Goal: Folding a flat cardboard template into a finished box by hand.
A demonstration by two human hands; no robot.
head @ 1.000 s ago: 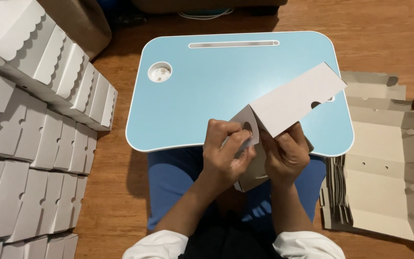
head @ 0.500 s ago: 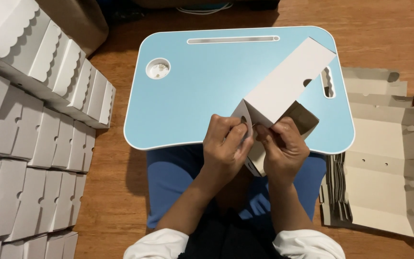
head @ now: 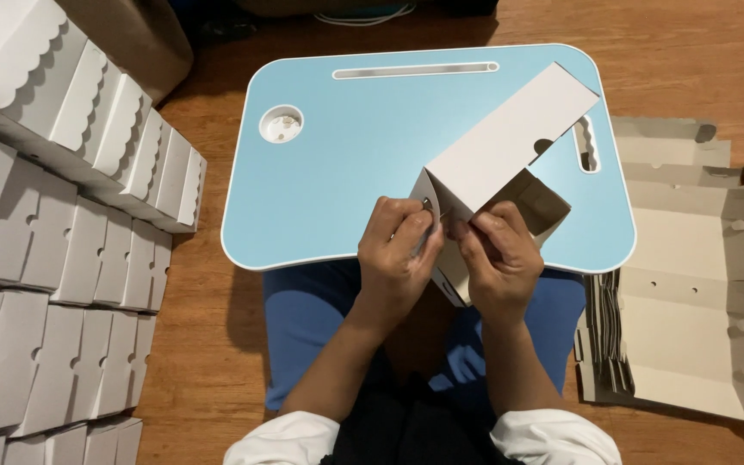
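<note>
- While our left hand (head: 398,250) and right hand (head: 494,258) pinch the half-folded white carton (head: 501,146) above the blue lap table (head: 337,164)'s near edge, its flap has swung higher.
- We judge folding advances.

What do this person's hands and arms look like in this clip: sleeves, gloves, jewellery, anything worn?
Both hands are bare: the left hand and right hand wear no gloves, and no rings, watch or bracelet show from this view. The forearms are uncovered. White sleeves are pushed up to about the elbows, bunched at the bottom edge of the picture. No markings or bandages are visible.
</note>
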